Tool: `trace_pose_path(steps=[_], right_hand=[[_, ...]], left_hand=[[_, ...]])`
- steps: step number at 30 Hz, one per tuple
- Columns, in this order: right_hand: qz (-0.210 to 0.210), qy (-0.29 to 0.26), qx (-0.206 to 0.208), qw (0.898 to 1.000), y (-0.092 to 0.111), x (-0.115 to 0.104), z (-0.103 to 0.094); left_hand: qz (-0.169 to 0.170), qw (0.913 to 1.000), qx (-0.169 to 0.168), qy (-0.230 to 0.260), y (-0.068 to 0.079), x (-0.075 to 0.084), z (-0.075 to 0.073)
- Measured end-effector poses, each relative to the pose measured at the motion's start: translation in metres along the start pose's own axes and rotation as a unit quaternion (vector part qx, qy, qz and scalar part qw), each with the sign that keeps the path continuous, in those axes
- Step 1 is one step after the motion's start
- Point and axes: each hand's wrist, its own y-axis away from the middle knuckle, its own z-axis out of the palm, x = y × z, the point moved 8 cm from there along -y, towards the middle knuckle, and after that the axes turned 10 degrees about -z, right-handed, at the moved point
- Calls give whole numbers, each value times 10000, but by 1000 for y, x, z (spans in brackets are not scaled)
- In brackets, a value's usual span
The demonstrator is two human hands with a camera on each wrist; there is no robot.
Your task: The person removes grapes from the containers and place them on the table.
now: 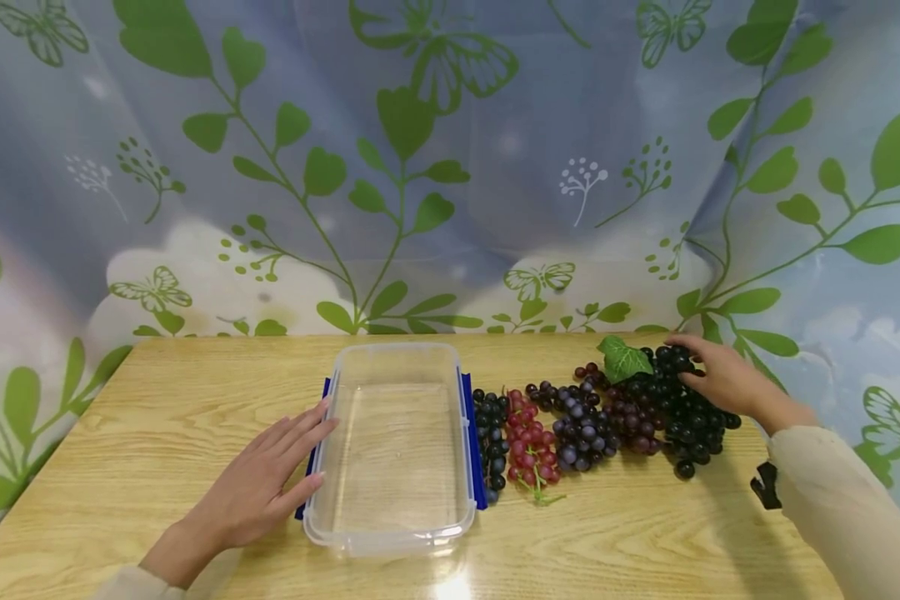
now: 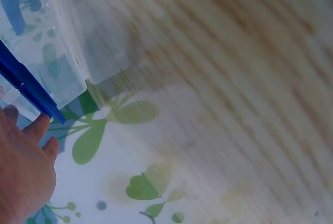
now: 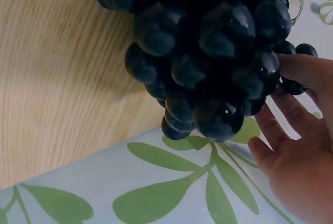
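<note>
A clear plastic food container (image 1: 390,533) with blue side flaps (image 1: 475,442) stands on the wooden table. My left hand (image 1: 266,475) rests on its left edge, fingers straight and slightly spread. In the left wrist view, that hand's fingers (image 2: 37,128) are beside a blue flap (image 2: 31,86). At the right end of a row of grapes, my right hand (image 1: 735,379) grips the upper part of a bunch of black grapes (image 1: 693,417), thumb and forefinger around it. The right wrist view shows the black grapes (image 3: 197,52) large, with fingers (image 3: 299,70) against them; some fingertips are hidden behind the grapes.
Between container and right hand lie dark blue-black grapes (image 1: 491,437), red grapes (image 1: 528,442), purple grapes (image 1: 585,425) and dark red grapes (image 1: 633,421), close together. A green leaf (image 1: 624,360) lies on top. Behind the table (image 1: 195,400) hangs a leaf-patterned cloth (image 1: 495,200).
</note>
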Motion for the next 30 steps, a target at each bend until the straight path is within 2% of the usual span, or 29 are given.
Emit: trace_pose_path(steps=[5, 12, 20, 30], right_hand=[[-3, -141, 121, 9998, 1, -1, 2], [-7, 195, 337, 9992, 4, -1, -2], [-337, 416, 630, 9966, 11, -10, -10], [-501, 540, 1112, 9911, 21, -17, -10]], left_hand=[[-20, 10000, -15, -17, -1, -2, 1], [7, 10000, 24, -24, -2, -2, 2], [41, 9999, 79, -64, -5, -2, 1], [44, 10000, 51, -30, -8, -3, 1]])
